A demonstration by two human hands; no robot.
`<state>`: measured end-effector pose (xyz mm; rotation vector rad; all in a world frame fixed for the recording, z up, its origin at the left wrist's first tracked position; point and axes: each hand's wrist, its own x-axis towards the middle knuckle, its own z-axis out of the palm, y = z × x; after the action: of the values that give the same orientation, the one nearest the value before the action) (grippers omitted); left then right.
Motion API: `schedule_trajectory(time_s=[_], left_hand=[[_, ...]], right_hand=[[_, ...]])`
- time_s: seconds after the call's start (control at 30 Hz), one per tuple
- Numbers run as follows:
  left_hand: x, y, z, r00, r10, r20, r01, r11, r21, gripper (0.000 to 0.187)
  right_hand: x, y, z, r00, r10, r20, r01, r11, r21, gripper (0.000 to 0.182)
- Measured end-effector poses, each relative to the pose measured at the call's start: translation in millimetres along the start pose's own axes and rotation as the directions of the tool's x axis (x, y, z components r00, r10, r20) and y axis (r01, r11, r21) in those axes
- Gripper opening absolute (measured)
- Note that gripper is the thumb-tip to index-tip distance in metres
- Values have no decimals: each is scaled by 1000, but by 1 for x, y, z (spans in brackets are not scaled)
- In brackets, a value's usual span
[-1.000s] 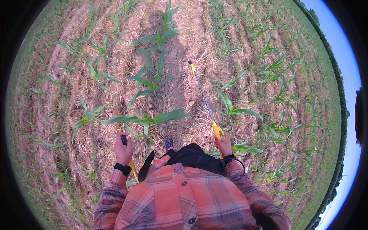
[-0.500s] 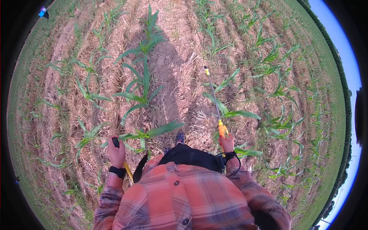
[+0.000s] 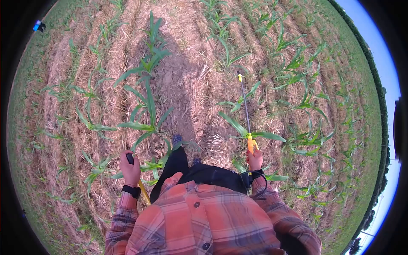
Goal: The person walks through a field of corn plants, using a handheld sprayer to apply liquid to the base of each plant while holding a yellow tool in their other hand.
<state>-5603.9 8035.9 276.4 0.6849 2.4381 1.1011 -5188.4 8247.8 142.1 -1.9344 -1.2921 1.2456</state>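
Observation:
My left hand is closed round the black grip of a yellow lever, which slants down beside my body. On the right, my right hand is wrapped round the yellow handle of a spray wand. Its thin dark rod points forward over the ground to a yellow nozzle. Leaves of a young corn plant lie around the wand near the handle. No spray can be made out at the nozzle.
Rows of young corn plants run forward through straw-covered soil. My shoe stands on the soil between two rows. Another person is far off at the upper left. Trees line the field's right edge.
My left leg has come forward, and the plants have shifted left and slightly down in view. The wand's nozzle has swung to the right. Both hands keep their hold.

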Motion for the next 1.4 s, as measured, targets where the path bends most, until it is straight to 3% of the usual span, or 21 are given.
schedule_trajectory(time_s=[0.07,0.2,0.27,0.3,0.33,0.43,0.53,0.8,0.97,1.07,1.13,1.2,1.33,1.37,1.4], left_hand=[[24,-10,9,981,183,-65,-179,982,60,18],[71,-9,15,1000,7,-22,-7,999,-36,18],[90,-3,10,998,50,-44,-53,996,-65,17],[98,-1,7,998,53,-40,-56,997,-60,17],[107,1,4,998,57,-37,-59,997,-56,17],[132,0,-3,998,-59,2,59,985,-164,17],[153,-6,-2,998,13,-67,-24,985,-172,17],[190,10,-2,995,-93,-41,85,981,-175,17],[215,19,14,994,-90,-57,78,981,-176,17],[240,43,28,995,-61,-77,48,985,-164,17],[256,68,36,992,42,-119,-51,996,-73,17],[275,78,50,995,2,-96,-11,996,-92,17],[308,125,73,998,-36,-56,28,990,-140,17],[316,142,76,990,105,-90,-110,993,-45,16],[322,152,81,990,113,-85,-117,992,-47,16]], right_hand=[[5,-7,13,1000,2,4,-2,1000,16,46],[24,-43,49,999,-27,47,28,1000,-9,46],[25,-74,68,996,23,89,-25,999,20,46],[32,-81,78,991,-74,109,85,991,-105,47],[35,-88,85,991,-74,110,87,990,-111,47],[41,-126,117,978,-53,200,72,994,-86,52],[48,-152,143,952,-74,297,76,997,5,50],[62,-211,180,859,-82,505,90,996,9,53],[93,-219,191,841,-20,541,12,1000,19,55],[131,-226,195,831,-62,552,36,998,58,52],[153,-235,193,850,3,527,-28,999,39,49],[185,-232,192,839,-1,544,-63,993,100,49],[233,-243,177,917,11,398,-65,990,123,49],[245,-248,171,916,53,397,-117,984,138,49],[258,-250,164,913,94,398,-167,974,151,50]])
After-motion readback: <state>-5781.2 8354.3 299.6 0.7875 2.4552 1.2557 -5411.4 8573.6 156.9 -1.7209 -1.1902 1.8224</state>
